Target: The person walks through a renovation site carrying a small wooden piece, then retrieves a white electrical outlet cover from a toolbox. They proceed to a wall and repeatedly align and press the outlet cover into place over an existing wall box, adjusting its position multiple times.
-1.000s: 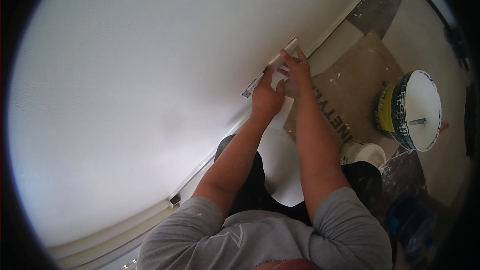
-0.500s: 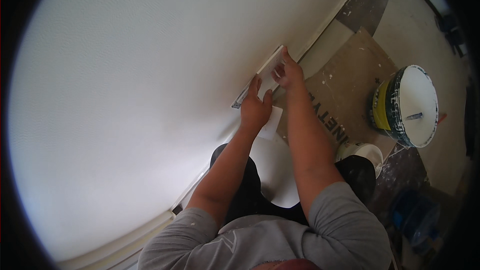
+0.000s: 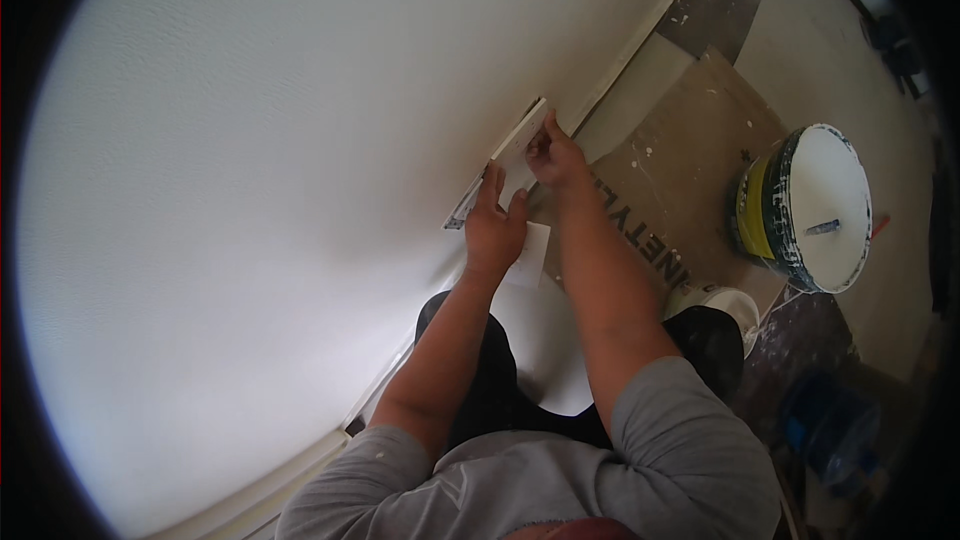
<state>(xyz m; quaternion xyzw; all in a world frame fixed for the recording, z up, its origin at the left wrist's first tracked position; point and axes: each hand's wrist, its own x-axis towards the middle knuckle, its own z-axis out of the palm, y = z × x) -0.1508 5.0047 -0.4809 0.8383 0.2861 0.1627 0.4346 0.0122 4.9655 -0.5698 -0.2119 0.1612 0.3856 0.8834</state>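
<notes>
A long, narrow white plate, like a cover plate for wall sockets, stands at the low part of the white wall. Behind its near end shows a slim frame with dark and metallic bits, set at the wall. My right hand pinches the plate near its far end, thumb along the top edge and fingers curled in. My left hand holds the nearer part, fingertips on the plate and thumb apart from the fingers. Below my left hand is a flat white piece, partly hidden by the hand.
Paint-spotted cardboard covers the floor to the right. On it stands a large bucket of white material with a handle sticking out. A smaller white pail sits by my right knee, and a blue water jug lies farther right.
Both hands and the plate have shifted slightly left and toward me along the wall. The view has also moved a little. Both hands keep their hold.
</notes>
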